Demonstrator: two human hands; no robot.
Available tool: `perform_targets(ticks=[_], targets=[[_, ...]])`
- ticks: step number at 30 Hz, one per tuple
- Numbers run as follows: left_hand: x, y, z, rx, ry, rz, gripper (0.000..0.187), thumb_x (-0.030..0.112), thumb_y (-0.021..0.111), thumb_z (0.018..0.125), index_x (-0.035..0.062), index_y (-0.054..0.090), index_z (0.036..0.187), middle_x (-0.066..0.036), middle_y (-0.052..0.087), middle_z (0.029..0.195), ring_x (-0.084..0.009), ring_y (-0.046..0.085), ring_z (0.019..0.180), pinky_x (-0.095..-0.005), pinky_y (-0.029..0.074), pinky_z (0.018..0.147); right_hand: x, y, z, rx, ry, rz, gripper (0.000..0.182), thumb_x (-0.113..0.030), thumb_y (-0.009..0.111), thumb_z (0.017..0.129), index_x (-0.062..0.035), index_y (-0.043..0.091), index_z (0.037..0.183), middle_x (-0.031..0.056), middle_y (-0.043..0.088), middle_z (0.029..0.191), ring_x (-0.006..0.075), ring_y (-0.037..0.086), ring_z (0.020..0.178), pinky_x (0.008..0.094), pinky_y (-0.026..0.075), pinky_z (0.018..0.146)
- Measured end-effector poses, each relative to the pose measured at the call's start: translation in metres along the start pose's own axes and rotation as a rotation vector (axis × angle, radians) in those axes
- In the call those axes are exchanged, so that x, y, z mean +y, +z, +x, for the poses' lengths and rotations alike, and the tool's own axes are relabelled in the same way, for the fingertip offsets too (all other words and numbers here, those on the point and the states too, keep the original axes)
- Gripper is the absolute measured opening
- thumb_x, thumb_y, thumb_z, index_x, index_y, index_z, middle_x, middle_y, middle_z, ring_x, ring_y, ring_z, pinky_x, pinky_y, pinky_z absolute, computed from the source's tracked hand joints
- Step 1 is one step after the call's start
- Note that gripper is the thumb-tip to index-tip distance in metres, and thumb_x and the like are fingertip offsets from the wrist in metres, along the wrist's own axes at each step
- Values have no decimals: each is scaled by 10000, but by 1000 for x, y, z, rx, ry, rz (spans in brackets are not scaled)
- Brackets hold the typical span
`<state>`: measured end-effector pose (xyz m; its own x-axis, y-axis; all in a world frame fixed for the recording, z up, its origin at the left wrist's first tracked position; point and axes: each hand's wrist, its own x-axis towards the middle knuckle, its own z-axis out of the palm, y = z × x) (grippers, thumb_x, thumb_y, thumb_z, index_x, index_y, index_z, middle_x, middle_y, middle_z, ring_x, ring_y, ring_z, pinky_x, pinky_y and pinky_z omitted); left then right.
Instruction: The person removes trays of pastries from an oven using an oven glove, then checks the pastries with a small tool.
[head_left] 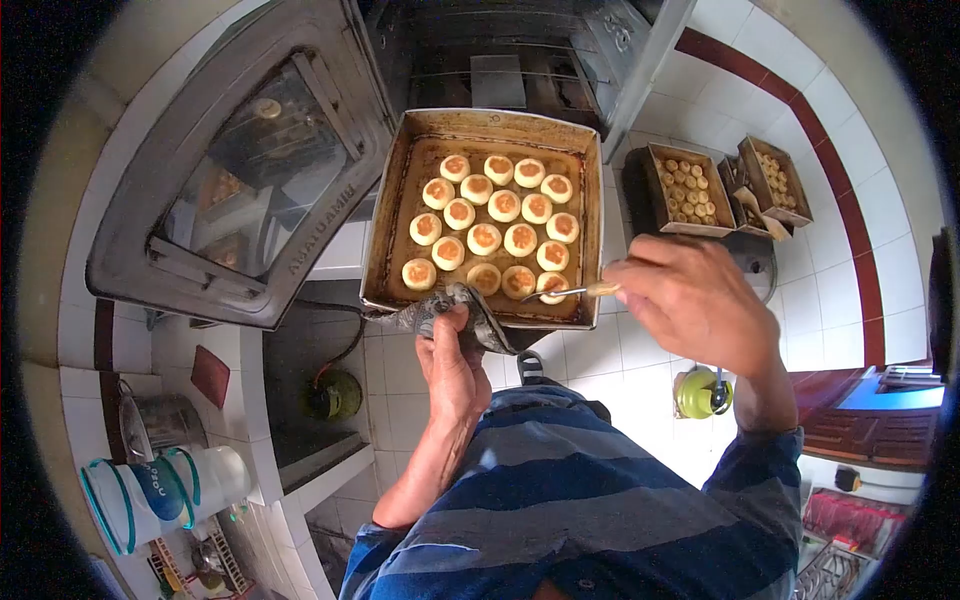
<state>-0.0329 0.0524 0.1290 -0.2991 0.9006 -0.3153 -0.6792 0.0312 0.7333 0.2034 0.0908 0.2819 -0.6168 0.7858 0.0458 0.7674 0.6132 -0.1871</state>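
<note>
A square metal baking tray (384, 250) holds several round pale buns (504, 206) with browned tops, loosely spaced. It is in front of the open oven (498, 80). My left hand (455, 375) is closed on a dark, worn cloth (425, 315) folded over the tray's near edge. In my right hand (700, 305), the fingers pinch a slim metal tool with a light wooden handle (602, 289). Its thin shaft reaches over the tray's near right corner to a bun (552, 286). The exact shape of the tip, and whether it touches the bun, I cannot make out.
The oven door (250, 170) hangs open at left. Two more trays of buns, one nearer (690, 190) and one farther (775, 180), stand at right. Green gas cylinders sit low at left (335, 395) and right (703, 392). White buckets (165, 495) are at lower left.
</note>
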Motion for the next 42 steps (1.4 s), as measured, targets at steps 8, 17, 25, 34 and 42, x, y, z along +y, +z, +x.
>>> perform_targets(ticks=[8, 17, 25, 34, 42], targets=[[5, 4, -3, 0, -6, -22, 424, 114, 623, 899, 3, 437, 1263, -115, 599, 1163, -209, 653, 983, -344, 590, 818, -15, 27, 13, 78, -71, 100, 204, -59, 686, 841, -42, 686, 1044, 111, 625, 889, 286, 659, 732, 404, 540, 628], [7, 5, -4, -17, 12, 103, 440, 206, 574, 916, -29, 502, 1282, -106, 618, 1188, -213, 640, 1037, -390, 553, 866, -19, 17, 37, 310, -118, 46, 297, -33, 631, 848, -53, 664, 1143, 100, 608, 1008, 290, 661, 892, 409, 569, 775], [8, 4, -4, 6, -3, 82, 412, 168, 579, 914, -41, 504, 1261, -118, 615, 1184, -231, 644, 1025, -397, 561, 865, -16, 32, 79, 272, -252, -44, 312, -35, 608, 800, -64, 653, 1107, 86, 566, 1058, 276, 599, 1038, 400, 547, 860], [12, 5, -4, -11, -31, 75, 431, 144, 579, 920, -54, 457, 1283, -145, 596, 1209, -248, 618, 1083, -433, 533, 944, -11, 34, 122, 381, -335, -68, 339, -12, 649, 788, -76, 664, 1120, 82, 577, 1018, 288, 615, 981, 403, 523, 858], [14, 2, -4, -60, -37, 96, 448, 152, 574, 912, -58, 451, 1287, -145, 593, 1210, -242, 628, 1066, -424, 563, 892, -7, 30, 132, 371, -317, -163, 309, -20, 606, 786, -82, 646, 1087, 90, 563, 1038, 269, 607, 987, 390, 526, 855]])
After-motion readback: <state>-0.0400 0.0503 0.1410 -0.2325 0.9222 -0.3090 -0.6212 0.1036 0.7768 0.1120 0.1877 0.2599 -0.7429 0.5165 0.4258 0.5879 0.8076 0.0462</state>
